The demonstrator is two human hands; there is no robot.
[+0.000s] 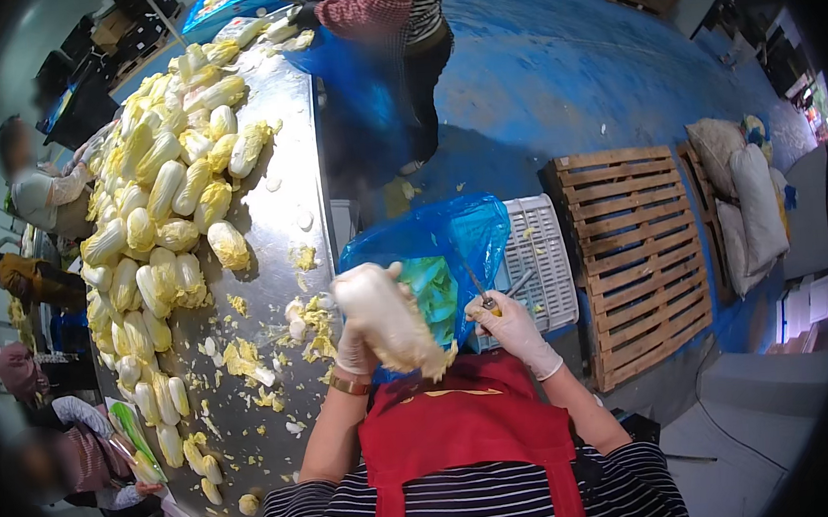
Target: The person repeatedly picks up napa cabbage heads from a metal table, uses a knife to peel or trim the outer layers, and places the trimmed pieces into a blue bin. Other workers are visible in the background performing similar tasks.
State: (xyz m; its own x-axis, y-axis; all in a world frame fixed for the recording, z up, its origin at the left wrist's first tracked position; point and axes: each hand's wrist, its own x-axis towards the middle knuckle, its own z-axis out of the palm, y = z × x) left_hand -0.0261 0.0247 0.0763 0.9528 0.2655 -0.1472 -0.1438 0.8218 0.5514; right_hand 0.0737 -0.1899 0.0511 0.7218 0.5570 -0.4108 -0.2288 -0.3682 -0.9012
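Observation:
My left hand point(357, 345), in a whitish glove, is closed around a pale napa cabbage point(385, 314) whose yellow leaf tips point down towards my red apron. To its right, my gloved right hand point(512, 327) grips a knife point(478, 283) by its yellowish handle, with the narrow blade pointing up and away. Beyond and below both hands is a blue plastic bag point(423, 229) with green leafy pieces point(432, 297) showing in it. On the metal table point(273, 153) at the left lies a large heap of napa cabbages point(164, 189), with torn leaves and trimmings point(248, 360) scattered nearer me.
A white plastic crate point(543, 249) stands right of the bag, beside a wooden pallet point(637, 257). Filled sacks point(748, 192) lie farther right. A co-worker point(406, 36) stands at the table's far end; several others are along its left side. The table edge runs beside my left arm.

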